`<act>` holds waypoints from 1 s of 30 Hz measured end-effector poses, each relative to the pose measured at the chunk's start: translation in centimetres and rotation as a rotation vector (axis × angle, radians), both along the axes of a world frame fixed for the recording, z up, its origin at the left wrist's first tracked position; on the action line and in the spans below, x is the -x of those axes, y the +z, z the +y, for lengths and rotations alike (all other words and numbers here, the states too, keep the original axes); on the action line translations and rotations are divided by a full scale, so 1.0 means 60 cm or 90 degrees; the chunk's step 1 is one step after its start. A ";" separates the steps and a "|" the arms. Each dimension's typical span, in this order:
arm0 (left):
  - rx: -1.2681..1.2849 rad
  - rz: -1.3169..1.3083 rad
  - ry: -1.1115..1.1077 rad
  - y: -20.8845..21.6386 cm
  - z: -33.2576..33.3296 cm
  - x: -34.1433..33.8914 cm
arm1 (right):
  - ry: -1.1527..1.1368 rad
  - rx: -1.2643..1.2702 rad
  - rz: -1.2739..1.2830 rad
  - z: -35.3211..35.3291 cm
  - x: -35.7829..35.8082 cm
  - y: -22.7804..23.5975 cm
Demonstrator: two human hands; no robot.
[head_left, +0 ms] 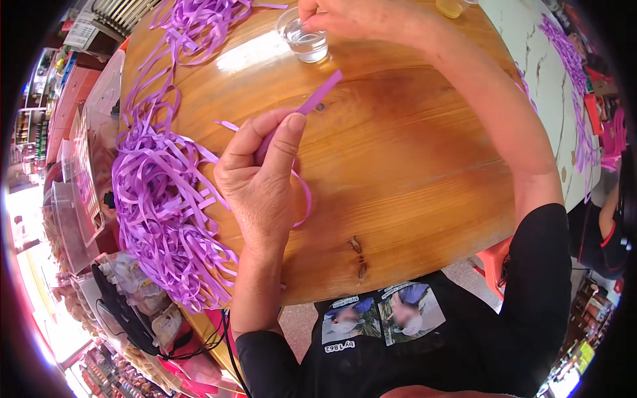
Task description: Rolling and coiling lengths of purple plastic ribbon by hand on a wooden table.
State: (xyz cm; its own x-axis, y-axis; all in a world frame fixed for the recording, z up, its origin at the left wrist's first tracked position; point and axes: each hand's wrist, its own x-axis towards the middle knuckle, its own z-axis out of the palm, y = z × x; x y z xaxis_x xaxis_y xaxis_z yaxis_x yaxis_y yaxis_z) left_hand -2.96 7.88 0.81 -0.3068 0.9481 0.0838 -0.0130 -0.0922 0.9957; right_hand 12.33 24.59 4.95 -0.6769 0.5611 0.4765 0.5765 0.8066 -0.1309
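Between the thumb and bent fingers of my left hand (262, 156) a flat purple ribbon (321, 91) is pinched. Its short end points up and to the right, while a thin loop hangs beside the wrist. My right hand (345, 20) reaches over the far side of the table, its fingers bent together at the rim of a small clear plastic cup (309, 46). Clear liquid shows in the cup. The upper picture edge cuts off part of this hand, and anything between its fingertips is too small to make out.
A large tangle of purple ribbon (166, 205) covers the left of the wooden table (398, 152), with another heap (199, 23) beyond. Another cup (451, 6) holds yellowish stuff at the far right. More ribbon (564, 50) lies across a white marbled surface (507, 26).
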 end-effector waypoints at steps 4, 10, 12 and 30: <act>0.017 -0.028 0.017 0.001 0.001 0.009 | -0.005 0.070 -0.143 0.012 0.016 0.005; 0.030 -0.022 0.024 0.000 0.000 0.018 | 0.060 0.067 -0.046 0.013 0.006 0.006; 0.024 -0.012 0.022 0.002 -0.001 0.016 | 0.063 0.078 -0.031 0.004 -0.004 0.006; 0.028 -0.002 -0.019 0.001 -0.008 -0.002 | 0.164 0.032 0.135 -0.171 -0.065 -0.056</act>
State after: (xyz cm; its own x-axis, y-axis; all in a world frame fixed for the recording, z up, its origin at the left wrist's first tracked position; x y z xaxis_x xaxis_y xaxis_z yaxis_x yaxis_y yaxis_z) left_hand -2.86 7.41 0.86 -0.2785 0.9595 0.0409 -0.0184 -0.0479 0.9987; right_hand 16.22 14.35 1.60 -0.6876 0.4114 0.5983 0.3106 0.9115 -0.2697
